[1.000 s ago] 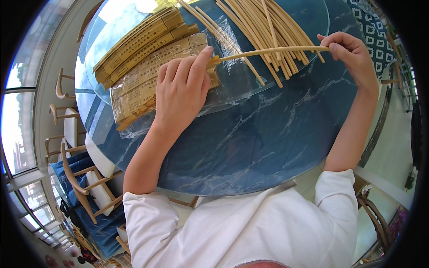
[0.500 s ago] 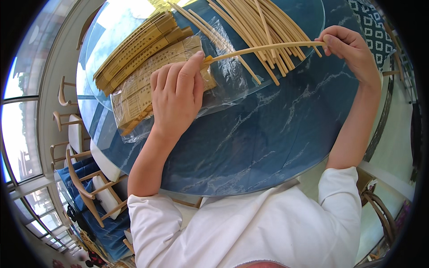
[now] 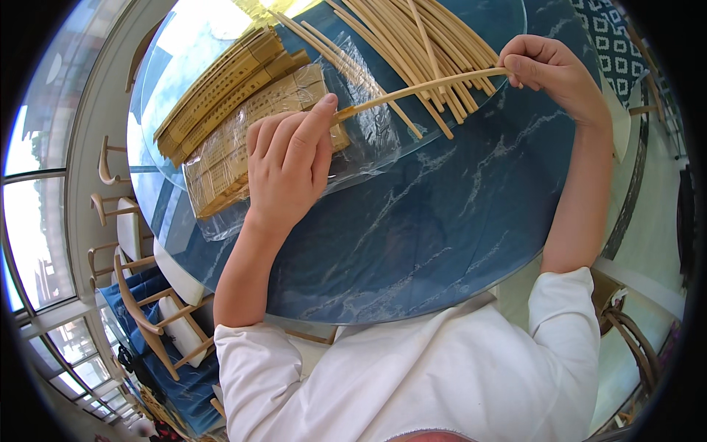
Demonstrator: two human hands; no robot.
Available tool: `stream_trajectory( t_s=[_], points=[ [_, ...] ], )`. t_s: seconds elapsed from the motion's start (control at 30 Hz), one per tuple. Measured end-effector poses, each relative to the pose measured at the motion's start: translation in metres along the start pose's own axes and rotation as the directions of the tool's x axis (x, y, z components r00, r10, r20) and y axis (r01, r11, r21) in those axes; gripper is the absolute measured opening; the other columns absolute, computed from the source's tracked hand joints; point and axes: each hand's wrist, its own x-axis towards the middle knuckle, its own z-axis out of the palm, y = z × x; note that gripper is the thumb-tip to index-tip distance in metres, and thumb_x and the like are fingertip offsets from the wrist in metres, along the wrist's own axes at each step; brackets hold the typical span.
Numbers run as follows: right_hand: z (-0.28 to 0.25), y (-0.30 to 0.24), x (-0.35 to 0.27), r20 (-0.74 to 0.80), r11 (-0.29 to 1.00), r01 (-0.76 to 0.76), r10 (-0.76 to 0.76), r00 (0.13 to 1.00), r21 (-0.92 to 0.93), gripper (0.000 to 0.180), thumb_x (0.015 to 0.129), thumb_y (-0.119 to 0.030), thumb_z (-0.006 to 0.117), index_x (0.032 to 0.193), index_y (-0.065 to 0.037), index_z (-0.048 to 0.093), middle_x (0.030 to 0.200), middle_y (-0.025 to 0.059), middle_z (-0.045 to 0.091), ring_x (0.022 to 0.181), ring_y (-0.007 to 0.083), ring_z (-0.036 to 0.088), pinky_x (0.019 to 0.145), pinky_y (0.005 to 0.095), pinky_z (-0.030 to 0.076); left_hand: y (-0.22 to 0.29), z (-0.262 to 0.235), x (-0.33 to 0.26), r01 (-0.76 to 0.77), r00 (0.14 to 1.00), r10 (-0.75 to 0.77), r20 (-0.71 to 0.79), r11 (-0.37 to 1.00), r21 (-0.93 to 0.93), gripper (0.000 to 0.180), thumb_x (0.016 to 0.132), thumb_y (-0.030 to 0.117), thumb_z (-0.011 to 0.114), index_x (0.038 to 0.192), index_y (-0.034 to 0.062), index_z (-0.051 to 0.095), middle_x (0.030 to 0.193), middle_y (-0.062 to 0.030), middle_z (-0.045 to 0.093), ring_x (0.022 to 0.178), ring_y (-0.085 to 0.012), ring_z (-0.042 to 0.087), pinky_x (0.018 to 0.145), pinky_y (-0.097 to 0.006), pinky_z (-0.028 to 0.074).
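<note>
One long pale bamboo strip runs between my two hands above a round blue marbled table. My left hand pinches its near end with thumb and forefinger, over a clear plastic bag of short flat bamboo pieces. My right hand grips the strip's far end at the upper right. Under the held strip lies a loose pile of several similar long bamboo strips, fanned across a glass turntable.
A second stack of bamboo pieces lies behind the bag. Wooden chairs with blue cushions stand at the lower left beside windows. A patterned cushion is at the upper right. My white shirt fills the bottom.
Both hands kept their hold on the strip. My left hand slid slightly right along the bag, and the view shifted a little.
</note>
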Motion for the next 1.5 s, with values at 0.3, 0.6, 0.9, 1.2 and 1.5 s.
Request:
stream_trajectory(
  t_s=[0.3,0.6,0.9,1.2,1.5],
  points=[
    [0.047,-0.003,0.018,-0.040,0.996,0.055,-0.057,0.998,-0.065,0.019,0.101,-0.024,0.077,0.109,-0.008,0.071,0.088,-0.0047,0.064,0.084,0.0034,0.058,0.075,0.0210,0.047,0.004,-0.004,-0.001,-0.014,0.999,0.011,0.037,0.997,0.074,0.044,0.096,0.004,0.075,0.139,0.0060,0.065,0.105,-0.0031,0.075,0.096,-0.0212,0.068,0.088,-0.037,0.048],
    [0.061,-0.001,0.019,-0.139,0.970,0.149,-0.177,0.974,-0.195,0.021,0.102,-0.025,0.075,0.108,-0.006,0.073,0.088,0.0007,0.068,0.086,0.0109,0.065,0.078,0.0259,0.054,0.005,-0.016,0.008,0.135,0.973,-0.147,0.178,0.988,0.079,0.018,0.092,0.013,0.080,0.109,0.0133,0.073,0.102,-0.0031,0.072,0.097,-0.0245,0.068,0.089,-0.039,0.049],
    [0.051,-0.003,0.019,-0.109,0.905,0.213,-0.270,0.957,-0.368,0.016,0.103,-0.015,0.070,0.115,-0.005,0.072,0.109,0.0002,0.064,0.103,0.0125,0.064,0.090,0.0261,0.054,0.004,-0.034,0.014,0.338,0.883,-0.287,0.370,0.938,-0.080,0.015,0.097,0.011,0.075,0.108,0.0015,0.074,0.100,-0.0095,0.071,0.094,-0.0264,0.068,0.084,-0.037,0.053],
    [0.058,-0.003,0.025,-0.207,0.866,0.227,-0.346,0.915,-0.445,0.019,0.102,-0.016,0.072,0.118,-0.006,0.074,0.108,0.0005,0.067,0.103,0.0139,0.067,0.092,0.0274,0.055,0.003,-0.032,0.013,0.467,0.837,-0.389,0.386,0.874,-0.133,0.014,0.100,0.016,0.072,0.102,0.0023,0.074,0.097,-0.0119,0.071,0.096,-0.0336,0.067,0.088,-0.043,0.052],
    [0.087,-0.012,0.027,-0.361,0.797,0.117,-0.393,0.846,-0.593,0.026,0.104,-0.020,0.070,0.124,-0.005,0.072,0.127,0.0070,0.074,0.113,0.0255,0.073,0.100,0.0344,0.057,-0.001,-0.029,0.013,0.585,0.767,-0.480,0.425,0.796,-0.157,0.017,0.102,0.017,0.068,0.103,0.0004,0.073,0.099,-0.0126,0.072,0.098,-0.0356,0.067,0.090,-0.043,0.051]
  ],
)
